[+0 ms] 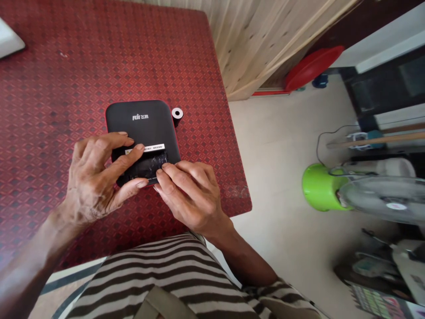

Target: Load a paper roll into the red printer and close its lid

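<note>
A black receipt printer [141, 130] with a red rim and white lettering lies on the table. A white printed strip [154, 148] runs across it above a glossy dark panel [146, 167]. My left hand [96, 173] rests over its left side, fingers spread, the fingertips on the top near the strip and the thumb by the near edge. At the near right corner, my right hand [191, 192] is closed, its fingertips on the panel's edge and the thumb mostly hidden. Just right of the printer stands a small paper roll [177, 114], white with a dark core hole.
The table [199, 88] has a red patterned cover and ends at the right. A white object [9, 39] sits at its far left. Beyond are a pale curtain [252, 35], a red basin [312, 66], a green bucket [318, 188] and a fan [388, 199].
</note>
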The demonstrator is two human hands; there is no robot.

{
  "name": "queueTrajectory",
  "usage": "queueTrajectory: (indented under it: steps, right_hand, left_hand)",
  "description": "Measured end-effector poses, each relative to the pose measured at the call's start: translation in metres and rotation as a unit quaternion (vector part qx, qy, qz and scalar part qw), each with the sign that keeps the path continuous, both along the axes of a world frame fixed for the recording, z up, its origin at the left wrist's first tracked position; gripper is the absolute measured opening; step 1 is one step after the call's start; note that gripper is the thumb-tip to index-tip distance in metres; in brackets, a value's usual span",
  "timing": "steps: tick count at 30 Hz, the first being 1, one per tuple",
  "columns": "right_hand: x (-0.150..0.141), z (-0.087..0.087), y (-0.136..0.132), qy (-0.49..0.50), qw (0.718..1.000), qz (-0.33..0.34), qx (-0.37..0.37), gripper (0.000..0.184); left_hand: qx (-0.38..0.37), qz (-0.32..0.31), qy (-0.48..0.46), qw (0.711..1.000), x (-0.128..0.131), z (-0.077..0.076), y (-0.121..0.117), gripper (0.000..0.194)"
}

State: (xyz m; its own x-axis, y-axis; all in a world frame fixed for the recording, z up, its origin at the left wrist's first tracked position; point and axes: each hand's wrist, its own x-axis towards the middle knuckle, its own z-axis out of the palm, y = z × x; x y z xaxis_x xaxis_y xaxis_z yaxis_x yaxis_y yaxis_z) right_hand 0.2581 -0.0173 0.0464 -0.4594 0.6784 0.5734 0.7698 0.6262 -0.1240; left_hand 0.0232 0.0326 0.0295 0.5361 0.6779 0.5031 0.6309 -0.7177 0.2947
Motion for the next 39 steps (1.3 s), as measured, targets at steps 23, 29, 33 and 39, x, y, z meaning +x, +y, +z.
queueTrajectory:
  steps: [23, 29, 33, 39]
  right_hand:
    - [0.009, -0.038, -0.011, 0.271, 0.951, -0.082, -0.122, 0.008]
    - [0.012, -0.038, -0.011, 0.257, 0.952, -0.078, -0.149, 0.005]
    - [0.013, -0.039, -0.01, 0.247, 0.954, -0.079, -0.154, 0.008]
    - [0.013, -0.04, -0.008, 0.244, 0.954, -0.077, -0.156, 0.008]
  left_hand:
    - [-0.383, 0.244, -0.452, 0.768, 0.02, -0.004, -0.032, 0.017]
    - [-0.398, 0.249, -0.484, 0.738, 0.024, -0.004, -0.032, 0.019]
    - [-0.4, 0.254, -0.523, 0.709, 0.03, -0.002, -0.029, 0.019]
    - [-0.387, 0.256, -0.561, 0.685, 0.041, 0.002, -0.026, 0.021]
